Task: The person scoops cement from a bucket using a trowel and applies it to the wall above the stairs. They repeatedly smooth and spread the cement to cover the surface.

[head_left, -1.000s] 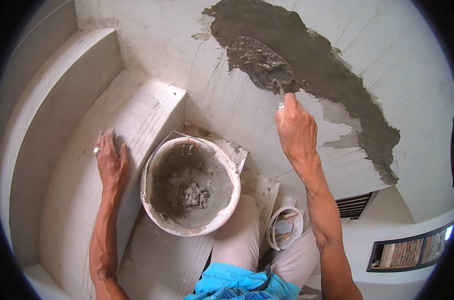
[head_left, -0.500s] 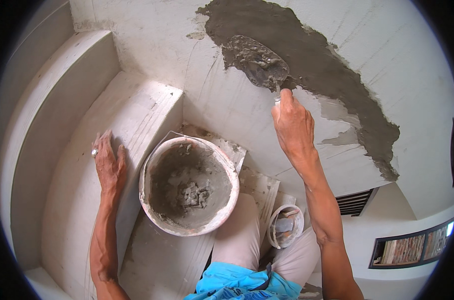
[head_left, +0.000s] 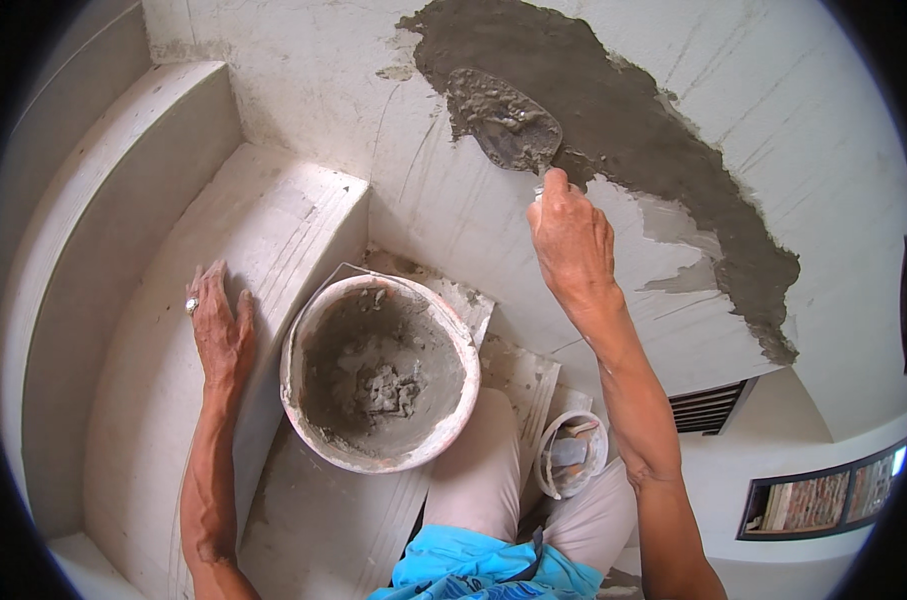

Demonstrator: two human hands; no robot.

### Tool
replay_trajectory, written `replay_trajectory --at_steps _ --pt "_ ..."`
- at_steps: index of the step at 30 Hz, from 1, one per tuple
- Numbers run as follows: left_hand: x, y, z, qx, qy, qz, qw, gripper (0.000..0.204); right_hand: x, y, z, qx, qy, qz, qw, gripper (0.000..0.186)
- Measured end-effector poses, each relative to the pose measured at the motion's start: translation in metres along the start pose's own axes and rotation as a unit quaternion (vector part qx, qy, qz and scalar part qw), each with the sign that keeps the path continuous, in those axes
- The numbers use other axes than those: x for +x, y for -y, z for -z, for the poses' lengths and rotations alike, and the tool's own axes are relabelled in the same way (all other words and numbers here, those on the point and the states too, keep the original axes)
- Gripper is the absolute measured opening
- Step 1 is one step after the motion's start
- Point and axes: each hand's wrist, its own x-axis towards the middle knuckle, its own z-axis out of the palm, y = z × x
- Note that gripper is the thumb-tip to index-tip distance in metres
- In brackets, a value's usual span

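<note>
The hands were well apart. The right hand [head_left: 573, 235] was wrapped around the handle of the trowel [head_left: 513, 125]. Its blade, with lumpy grey paste on it, was at the left edge of the dark patch [head_left: 623, 110] on the wall [head_left: 453, 205]. The left hand [head_left: 221, 325] lay flat, fingers a bit spread, on the step [head_left: 273, 205] near its right edge. Beside that edge was a bucket [head_left: 472, 365] with paste inside.

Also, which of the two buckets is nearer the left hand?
The large bucket with grey mortar inside; the small bucket sits farther right, away from the left hand.
</note>
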Motion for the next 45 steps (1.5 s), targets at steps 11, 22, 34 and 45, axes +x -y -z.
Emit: replay_trajectory --at_steps 11,22,34,45 --pt "0.0 -0.001 0.001 -0.01 0.004 0.01 1.0 0.05 -0.003 0.01 0.005 0.014 0.023 0.011 1.0 0.012" --pt "0.001 0.001 -0.003 -0.004 -0.002 -0.011 1.0 0.05 -0.029 -0.008 -0.009 -0.015 0.047 0.0 0.999 0.012" --pt "0.0 -0.001 -0.002 -0.005 0.0 -0.003 1.0 0.05 -0.039 -0.027 0.0 -0.006 0.102 -0.022 0.994 0.01" --pt "-0.001 0.0 -0.002 -0.006 0.0 0.006 1.0 0.05 -0.029 -0.033 0.012 -0.011 0.057 -0.015 0.998 0.01"
